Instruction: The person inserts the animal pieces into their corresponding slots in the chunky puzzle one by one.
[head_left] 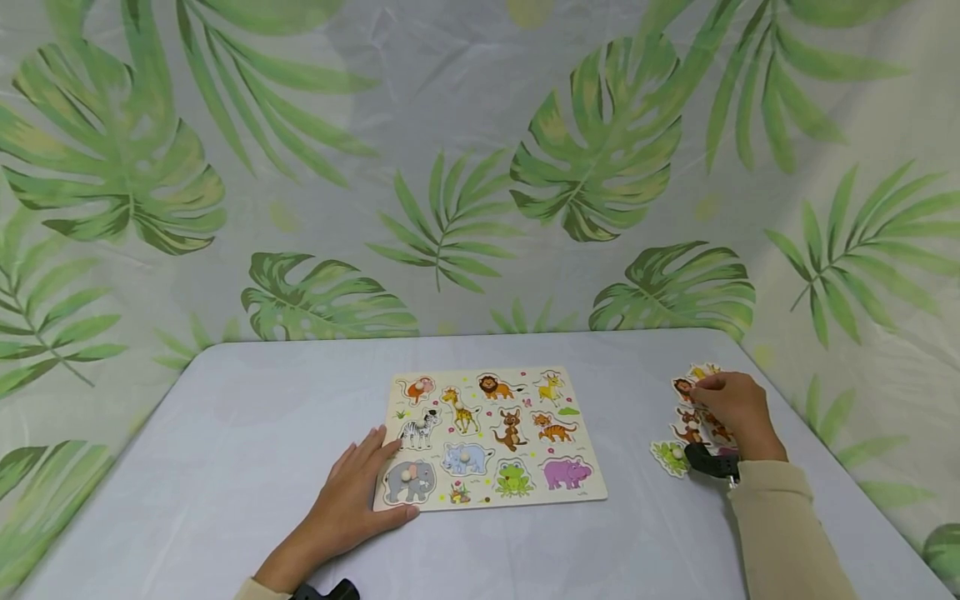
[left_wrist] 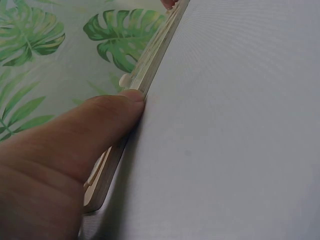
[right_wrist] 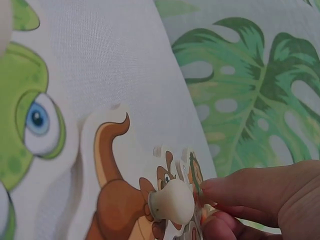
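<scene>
A wooden animal puzzle board point(head_left: 480, 492) lies on the table. My left hand point(head_left: 348, 492) rests at its left front corner, fingers along the left side and thumb on the front edge; the left wrist view shows that thumb point(left_wrist: 110, 115) against the board's edge. Knobs stand on the elephant piece point(head_left: 420, 487), the light-blue animal piece point(head_left: 453, 458) and the giraffe piece. Over the loose pieces at the right, my right hand point(head_left: 735, 408) pinches the lion piece point(head_left: 682, 387) between thumb and forefinger. The fingertips partly cover it in the right wrist view.
Beside and below the right hand lie a kangaroo piece point(head_left: 686, 429), a frog piece point(head_left: 666, 456) and other partly hidden pieces, close to the table's right edge. A leaf-patterned cloth point(head_left: 480, 167) hangs behind the white table point(head_left: 247, 417).
</scene>
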